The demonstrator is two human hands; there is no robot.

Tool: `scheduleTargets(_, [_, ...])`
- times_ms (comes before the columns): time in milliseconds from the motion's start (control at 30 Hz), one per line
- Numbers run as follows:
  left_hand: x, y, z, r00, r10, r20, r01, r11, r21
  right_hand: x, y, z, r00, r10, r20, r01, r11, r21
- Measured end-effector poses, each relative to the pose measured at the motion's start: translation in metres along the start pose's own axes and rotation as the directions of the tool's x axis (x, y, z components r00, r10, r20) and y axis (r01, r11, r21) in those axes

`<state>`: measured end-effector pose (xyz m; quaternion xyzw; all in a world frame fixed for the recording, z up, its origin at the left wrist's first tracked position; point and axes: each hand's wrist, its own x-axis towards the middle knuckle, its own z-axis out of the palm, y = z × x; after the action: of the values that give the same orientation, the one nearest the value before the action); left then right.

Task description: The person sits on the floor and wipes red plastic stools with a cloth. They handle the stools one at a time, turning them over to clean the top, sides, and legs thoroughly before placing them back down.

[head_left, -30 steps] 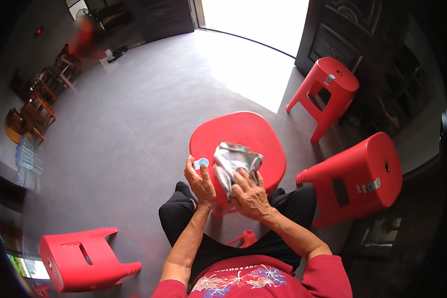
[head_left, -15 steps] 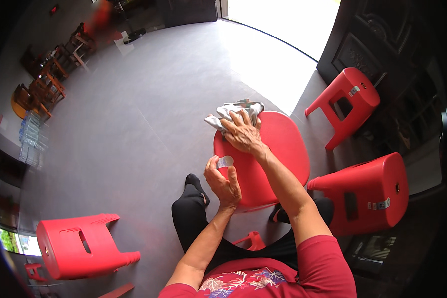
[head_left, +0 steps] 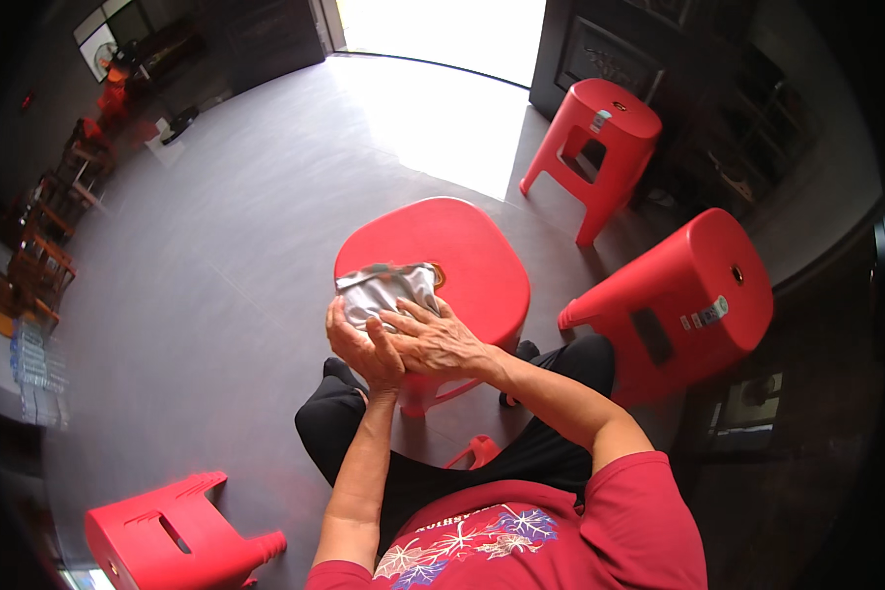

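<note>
The red stool (head_left: 472,261) stands before me, seat upward, with no clear long axis; its bare surface doesn't show how much is done or left. The silvery cloth (head_left: 388,287) lies on its near-left part, longer side to side. My right hand (head_left: 437,339) spreads flat over it; my left hand (head_left: 368,352) meets its left edge, grip unclear.

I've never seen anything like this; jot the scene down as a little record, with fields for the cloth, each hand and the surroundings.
Cloth: silvery grey, crumpled, on a red stool
Right hand: fingers spread over the cloth
Left hand: at the cloth's near-left side; whether it grips anything is unclear
Other stools: red, at upper right, right and lower left
Doorway: bright, at the top
Floor: grey, sunlit near the doorway
</note>
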<state>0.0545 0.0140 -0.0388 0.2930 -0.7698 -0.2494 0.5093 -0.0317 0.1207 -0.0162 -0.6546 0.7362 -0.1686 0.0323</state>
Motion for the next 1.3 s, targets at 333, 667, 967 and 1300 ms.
scheduleTargets(333, [-0.035,-0.069,0.005,0.609,-0.728,0.315,0.790,0.522,-0.320,-0.052,0.003,-0.003,0.924,-0.116,-0.364,0.043,0.979,-0.202])
scheduleTargets(667, [0.001,-0.024,0.046,0.467,-0.557,0.687,0.874,0.407,-0.264,-0.049,0.076,-0.032,0.939,0.110,-0.326,-0.176,0.968,-0.180])
scheduleTargets(967, [-0.005,-0.007,0.154,0.486,-0.565,0.667,0.841,0.510,-0.180,-0.104,0.115,0.026,0.075,0.973,-0.216,0.189,0.199,0.962])
scheduleTargets(1300, [0.016,0.014,0.102,-0.053,-0.354,0.934,0.949,0.274,0.157,-0.017,0.224,0.002,-0.231,0.954,-0.193,0.193,0.239,0.952])
